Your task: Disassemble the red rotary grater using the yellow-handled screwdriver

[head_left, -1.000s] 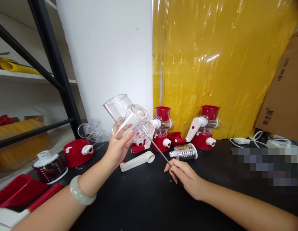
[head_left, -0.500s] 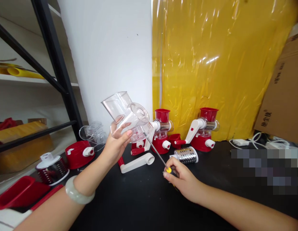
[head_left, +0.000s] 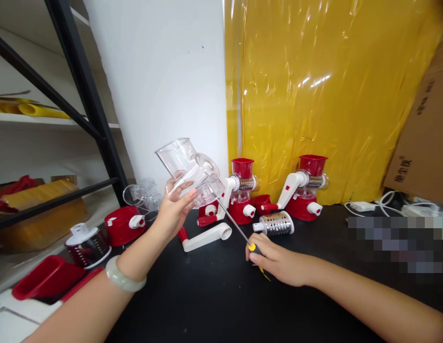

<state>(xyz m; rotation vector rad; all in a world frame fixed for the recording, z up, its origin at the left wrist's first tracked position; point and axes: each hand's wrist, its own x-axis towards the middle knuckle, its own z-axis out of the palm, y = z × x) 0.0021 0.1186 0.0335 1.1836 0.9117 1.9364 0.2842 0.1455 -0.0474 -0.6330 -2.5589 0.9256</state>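
My left hand [head_left: 176,205] is closed around a clear plastic grater body [head_left: 186,164], tilted in the air with its square hopper mouth up to the left. My right hand [head_left: 267,255] grips the handle of a screwdriver [head_left: 234,219], dark with a yellow collar. The long metal shaft points up and left, and its tip is at the round lower end of the clear body. Below the held piece lies a white crank handle [head_left: 207,238] with a red grip. A metal grater drum [head_left: 276,223] rests on its side beyond my right hand.
Two assembled red rotary graters [head_left: 242,209] [head_left: 303,207] stand at the back. On the left are a red base [head_left: 123,226], another drum [head_left: 87,245], a red hopper [head_left: 46,278] and clear parts [head_left: 141,193]. A black shelf frame [head_left: 82,71], cardboard box [head_left: 421,138] and white cables [head_left: 382,205] flank the table.
My right hand has rolled over on the screwdriver handle, knuckles now more on top. The clear grater body stays in my left hand, nearly unmoved. The view has shifted slightly.
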